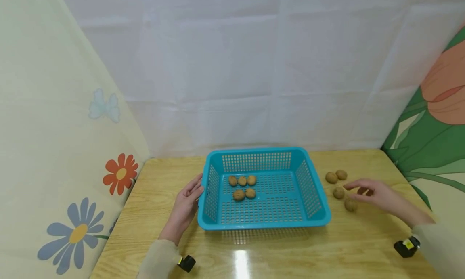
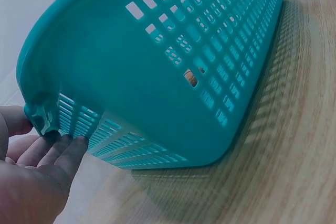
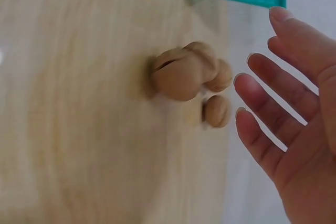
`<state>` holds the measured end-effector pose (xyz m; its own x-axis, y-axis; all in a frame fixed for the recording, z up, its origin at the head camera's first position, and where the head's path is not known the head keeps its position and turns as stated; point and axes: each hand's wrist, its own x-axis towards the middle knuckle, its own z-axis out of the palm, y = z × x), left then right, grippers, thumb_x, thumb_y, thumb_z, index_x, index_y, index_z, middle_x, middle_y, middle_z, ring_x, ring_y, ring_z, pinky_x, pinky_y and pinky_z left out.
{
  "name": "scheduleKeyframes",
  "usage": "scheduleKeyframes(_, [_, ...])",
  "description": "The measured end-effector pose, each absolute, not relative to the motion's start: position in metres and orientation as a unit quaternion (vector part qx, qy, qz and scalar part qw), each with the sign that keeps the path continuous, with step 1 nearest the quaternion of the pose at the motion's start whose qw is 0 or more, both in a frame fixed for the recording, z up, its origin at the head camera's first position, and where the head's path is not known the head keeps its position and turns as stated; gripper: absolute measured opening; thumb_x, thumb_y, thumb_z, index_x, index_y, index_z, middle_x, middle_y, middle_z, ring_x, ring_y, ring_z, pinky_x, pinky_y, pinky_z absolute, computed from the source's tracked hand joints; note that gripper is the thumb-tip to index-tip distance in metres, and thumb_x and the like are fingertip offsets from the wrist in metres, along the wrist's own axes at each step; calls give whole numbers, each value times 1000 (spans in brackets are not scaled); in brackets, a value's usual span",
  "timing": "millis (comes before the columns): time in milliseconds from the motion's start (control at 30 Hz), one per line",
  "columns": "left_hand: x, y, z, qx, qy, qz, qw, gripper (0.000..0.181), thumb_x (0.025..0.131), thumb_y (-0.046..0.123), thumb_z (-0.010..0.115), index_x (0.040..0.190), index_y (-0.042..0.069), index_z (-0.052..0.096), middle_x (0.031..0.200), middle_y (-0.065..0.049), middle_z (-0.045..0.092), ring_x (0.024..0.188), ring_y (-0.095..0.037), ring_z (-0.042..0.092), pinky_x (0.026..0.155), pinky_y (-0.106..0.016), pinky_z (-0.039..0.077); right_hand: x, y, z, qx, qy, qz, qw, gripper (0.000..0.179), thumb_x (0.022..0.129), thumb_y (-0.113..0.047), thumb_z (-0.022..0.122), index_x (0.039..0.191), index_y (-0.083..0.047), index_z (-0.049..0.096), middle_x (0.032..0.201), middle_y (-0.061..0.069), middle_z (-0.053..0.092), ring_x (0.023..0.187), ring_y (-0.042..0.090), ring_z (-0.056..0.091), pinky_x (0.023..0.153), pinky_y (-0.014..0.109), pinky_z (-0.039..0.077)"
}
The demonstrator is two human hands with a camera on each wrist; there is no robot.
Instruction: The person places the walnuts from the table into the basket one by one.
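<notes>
A turquoise plastic basket [image 1: 264, 226] with slotted walls stands on the wooden table. Several walnuts [image 1: 242, 181] lie on its floor, left of the middle. At its left side my left hand [image 1: 186, 202] grips the rim, thumb on top and fingers beneath, as the left wrist view also shows [image 2: 39, 169]. Beyond the basket's right side, several more walnuts [image 3: 178, 74] lie grouped on the tabletop. My right hand [image 1: 378, 194] hovers right beside them, fingers spread and loosely bent, holding nothing; the right wrist view shows a gap between the fingertips and the walnuts.
The wood-grain table [image 1: 276, 254] reaches back to a white cloth backdrop [image 1: 218, 69]. Flower-patterned panels rise on the left [image 1: 43, 149] and right [image 1: 436, 149]. The basket's far wall stands close to the backdrop.
</notes>
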<state>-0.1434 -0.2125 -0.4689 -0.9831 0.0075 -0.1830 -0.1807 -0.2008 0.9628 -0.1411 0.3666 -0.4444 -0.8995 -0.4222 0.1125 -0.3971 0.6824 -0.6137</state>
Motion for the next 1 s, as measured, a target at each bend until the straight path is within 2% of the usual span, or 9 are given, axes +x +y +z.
scheduleKeyframes(133, [-145,-212,-468,-67,627,773,62,54,108,12,58,159,8,42,158,-17,49,121,-7,65,99,-28,55,-136,380,-467,-239,908,-343,-4,33,89,-4,81,120,-1,73,113,-14,70,81,-4,61,60,25,54])
scheduleKeyframes(233, [-146,-212,-468,-73,619,779,62,51,108,10,57,158,10,45,158,-16,49,121,-8,66,100,-29,56,-133,386,-481,-252,902,-350,-23,37,85,-1,83,121,-2,72,117,-25,64,79,-4,62,59,24,54])
scheduleKeyframes(333, [-145,-213,-469,-74,621,778,61,51,108,9,57,157,10,46,157,-16,50,120,-8,66,100,-29,56,-131,387,-491,-252,901,-352,-34,40,83,1,83,121,0,71,119,-27,62,81,-4,61,61,23,54])
scheduleKeyframes(433, [-144,-213,-469,-72,625,775,60,52,107,10,58,158,9,45,156,-17,51,119,-8,66,98,-29,57,-127,386,-496,-229,910,-346,-17,40,85,-3,84,122,1,70,117,-23,64,83,-5,59,64,23,53])
scheduleKeyframes(633, [-143,-213,-470,-62,635,768,56,55,107,13,59,159,5,42,156,-18,51,117,-7,67,96,-27,57,-122,380,-499,-182,928,-325,12,38,89,-11,82,123,1,70,111,0,71,81,-5,55,65,24,51])
scheduleKeyframes(833, [-144,-213,-471,-71,621,778,62,52,107,11,59,157,10,46,154,-14,54,119,-10,67,98,-29,57,-121,378,-502,-183,928,-326,-7,37,87,-7,83,120,2,70,106,-4,71,79,-5,54,63,24,50])
scheduleKeyframes(1000, [-143,-214,-471,-70,619,780,65,51,108,10,57,158,11,45,155,-13,54,121,-10,66,99,-30,56,-119,376,-499,-156,934,-321,9,37,90,-12,82,122,1,70,108,8,73,80,-5,55,65,25,52])
